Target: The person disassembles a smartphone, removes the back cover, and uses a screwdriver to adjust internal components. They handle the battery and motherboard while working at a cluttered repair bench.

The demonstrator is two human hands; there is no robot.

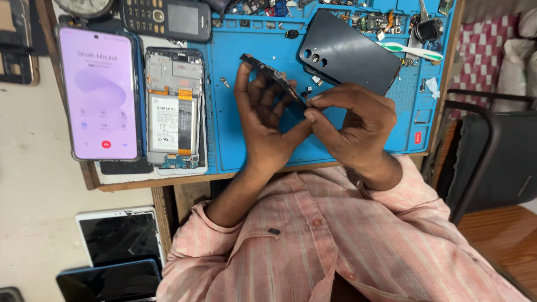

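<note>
My left hand (263, 120) holds a thin dark phone circuit board (272, 75) tilted above the blue work mat (235, 140). My right hand (352, 123) pinches the board's near end with thumb and forefinger. An opened phone (173, 109) with its battery exposed lies on the mat to the left. A dark phone back cover (347, 53) with camera holes lies behind my hands.
A phone with a lit purple screen (99, 92) lies at the far left. A keypad phone (166, 18) sits at the back. A toothbrush (411, 51) and small parts lie at the back right. A cracked tablet (119, 235) lies below the table. A dark chair (492, 162) stands at right.
</note>
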